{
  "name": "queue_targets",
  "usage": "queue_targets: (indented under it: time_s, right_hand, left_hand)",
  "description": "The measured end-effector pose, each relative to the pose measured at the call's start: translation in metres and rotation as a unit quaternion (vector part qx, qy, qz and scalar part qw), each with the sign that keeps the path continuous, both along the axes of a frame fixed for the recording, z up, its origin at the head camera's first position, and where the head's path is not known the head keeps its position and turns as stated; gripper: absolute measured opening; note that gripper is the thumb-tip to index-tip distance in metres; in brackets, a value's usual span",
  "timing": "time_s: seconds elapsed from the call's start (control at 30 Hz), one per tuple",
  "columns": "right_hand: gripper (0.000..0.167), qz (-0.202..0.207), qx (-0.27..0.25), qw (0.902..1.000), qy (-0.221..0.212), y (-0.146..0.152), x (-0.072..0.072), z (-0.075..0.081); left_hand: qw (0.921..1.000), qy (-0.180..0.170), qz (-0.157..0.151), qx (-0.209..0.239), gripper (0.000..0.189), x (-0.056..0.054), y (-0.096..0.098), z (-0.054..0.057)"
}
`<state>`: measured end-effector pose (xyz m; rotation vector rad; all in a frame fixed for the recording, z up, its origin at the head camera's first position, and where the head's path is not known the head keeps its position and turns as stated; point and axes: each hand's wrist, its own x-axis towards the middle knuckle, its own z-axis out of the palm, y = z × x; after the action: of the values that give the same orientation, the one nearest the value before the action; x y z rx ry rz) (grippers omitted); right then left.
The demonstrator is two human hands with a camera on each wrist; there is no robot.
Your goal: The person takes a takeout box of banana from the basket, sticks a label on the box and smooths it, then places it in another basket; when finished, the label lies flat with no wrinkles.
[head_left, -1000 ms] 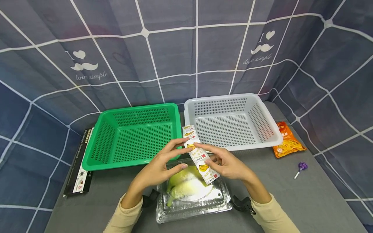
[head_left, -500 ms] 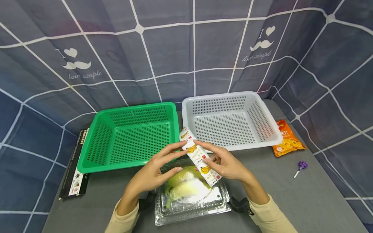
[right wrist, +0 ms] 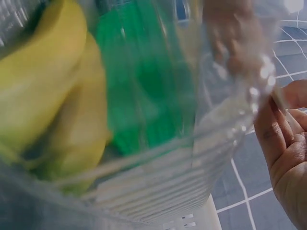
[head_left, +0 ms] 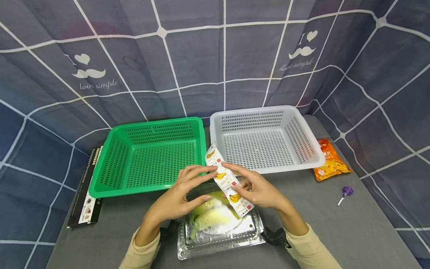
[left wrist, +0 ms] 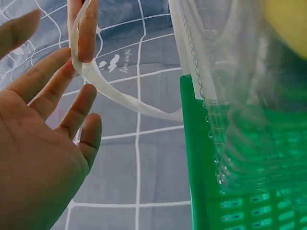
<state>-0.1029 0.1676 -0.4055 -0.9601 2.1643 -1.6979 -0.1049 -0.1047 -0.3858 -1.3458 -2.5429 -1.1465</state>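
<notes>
A strip of white banana-printed labels (head_left: 224,180) slants over a clear plastic clamshell box (head_left: 201,249) in the head view. My right hand (head_left: 260,186) pinches the strip from its right side; in the right wrist view the thumb and fingers (right wrist: 273,134) meet at its edge. My left hand (head_left: 181,194) is spread on the other side, its fingertips at the strip's left edge. Those fingers (left wrist: 43,79) look relaxed and nearly straight in the left wrist view, touching the strip (left wrist: 120,98). Yellow-green bananas (right wrist: 43,81) show through the box's clear wall.
A green basket (head_left: 147,192) stands behind the left hand, with a white basket (head_left: 268,170) beside it on the right. An orange snack bag (head_left: 330,160) and a purple lollipop (head_left: 347,191) lie at the right. A black box (head_left: 82,198) lies at the left.
The strip has shifted slightly left and its far end has bent upward. My left hand has moved a little left along with it; the right hand keeps its pinch.
</notes>
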Motion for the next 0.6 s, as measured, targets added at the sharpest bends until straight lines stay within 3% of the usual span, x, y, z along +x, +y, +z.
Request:
queue_targets:
  time_s: [0.23,0.6]
  right_hand:
    - [0.06,-0.007,0.013,0.9997,0.022,0.0004,0.0002,-0.0012]
    - [0.062,-0.001,0.012,0.9995,0.029,0.0011,0.0006,-0.001]
  left_hand:
    - [0.9998,-0.008,0.011,0.014,0.056,-0.0003,-0.0021,-0.0007]
    - [0.9998,0.012,0.012,0.002,0.053,0.0014,0.0002,-0.0005]
